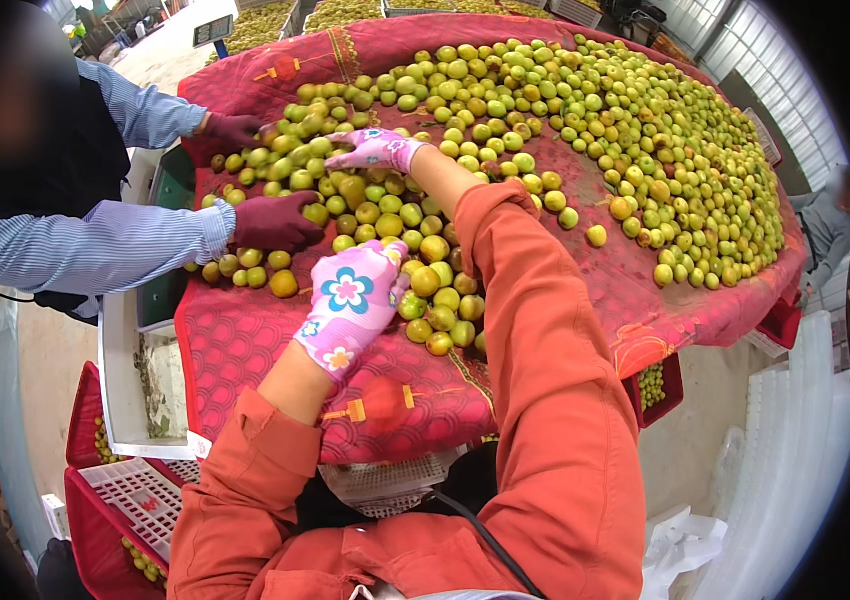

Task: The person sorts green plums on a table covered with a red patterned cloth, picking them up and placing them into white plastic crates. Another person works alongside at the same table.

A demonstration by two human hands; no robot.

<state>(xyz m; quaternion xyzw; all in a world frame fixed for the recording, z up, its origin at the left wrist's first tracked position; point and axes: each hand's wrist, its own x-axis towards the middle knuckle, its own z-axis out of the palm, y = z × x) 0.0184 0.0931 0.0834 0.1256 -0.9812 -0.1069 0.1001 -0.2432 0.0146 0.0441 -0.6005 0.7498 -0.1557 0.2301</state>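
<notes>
My left hand (353,300), in a pink glove with flower prints, rests at the near left edge of a pile of round yellow-green fruits (389,225). Its thumb lies beside the fruits, and the palm side is hidden, so I cannot tell whether it holds any. Across the far side of the same pile reaches my right hand (376,148), in a matching glove. Thumb and fingers are spread apart over the fruits, with nothing visibly gripped. Beneath everything is a red patterned cloth (245,367) covering the table.
Opposite my left side, a co-worker's maroon-gloved hands (275,221) touch the pile. A larger mass of fruits (665,150) spreads over the table's right side. A white-rimmed bin (113,375) adjoins the left edge. Red crates (83,517) and a white perforated basket (387,480) sit below.
</notes>
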